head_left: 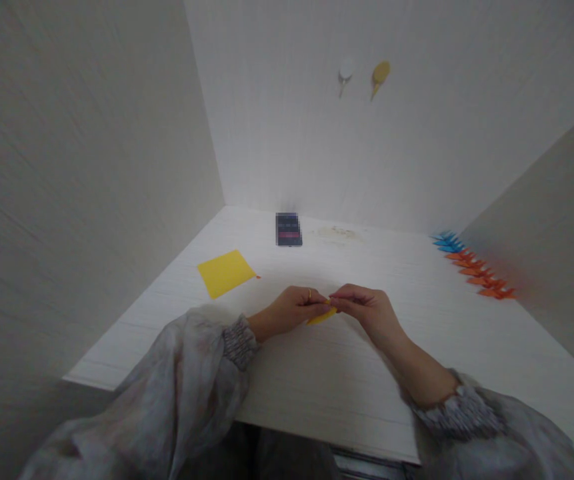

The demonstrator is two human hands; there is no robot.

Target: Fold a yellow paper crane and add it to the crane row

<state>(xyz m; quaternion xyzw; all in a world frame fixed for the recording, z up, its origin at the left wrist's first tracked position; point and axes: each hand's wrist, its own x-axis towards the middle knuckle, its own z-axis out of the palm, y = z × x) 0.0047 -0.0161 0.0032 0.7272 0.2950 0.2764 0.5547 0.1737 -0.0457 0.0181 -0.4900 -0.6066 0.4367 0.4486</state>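
My left hand [291,308] and my right hand [367,308] meet over the middle of the white desk [317,373]. Both pinch a small folded yellow paper piece [323,317], whose lower edge peeks out beneath the fingers. A ring sits on one finger of my left hand. Both hands are closed, with fingertips pressed together on the paper. Most of the folded piece is hidden by the fingers.
A flat yellow paper sheet [225,272] lies at the left. A dark phone [288,229] lies near the back wall. Several blue [447,242] and orange folded paper figures [481,277] line the right side. Walls enclose the desk on three sides.
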